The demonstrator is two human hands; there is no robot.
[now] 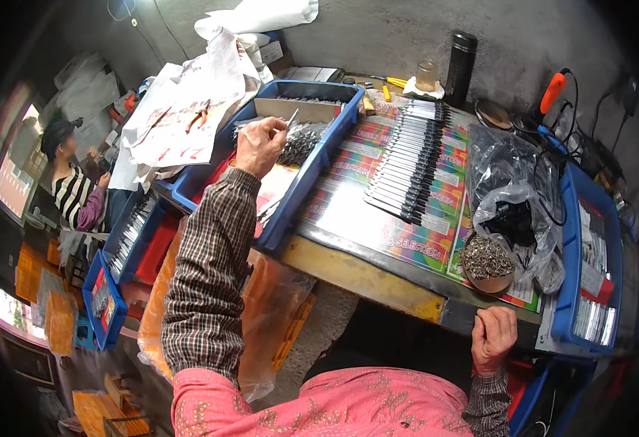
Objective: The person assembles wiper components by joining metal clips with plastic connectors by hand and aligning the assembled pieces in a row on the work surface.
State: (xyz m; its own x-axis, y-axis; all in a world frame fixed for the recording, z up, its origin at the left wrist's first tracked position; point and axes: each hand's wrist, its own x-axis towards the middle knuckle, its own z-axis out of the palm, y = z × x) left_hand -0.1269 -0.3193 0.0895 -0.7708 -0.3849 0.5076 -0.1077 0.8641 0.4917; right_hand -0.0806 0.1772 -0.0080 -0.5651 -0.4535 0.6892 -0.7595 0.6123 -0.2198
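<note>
My left hand [258, 148] is raised over a long blue bin [312, 164], its fingertips pinched on a thin silver rod [292, 116]. Beneath it in the bin lies a heap of thin, dark and silver parts [303, 143]. At the table's front edge, my right hand [494, 336] is closed with its fingers curled; whatever it may hold is hidden. A slanting row of black-and-silver pens [409, 167] lies side by side between the hands. Nearer my right hand, a round dish [493, 286] carries many tiny metal pieces.
Clear plastic bags [512, 207] with black parts lie beside the dish. Another blue bin [569, 280] borders the right. A black flask [460, 67] and glass jar [426, 76] stand behind. Red-handled pliers [198, 116] rest on white cloth [181, 148]. Someone in stripes [72, 191] is far left.
</note>
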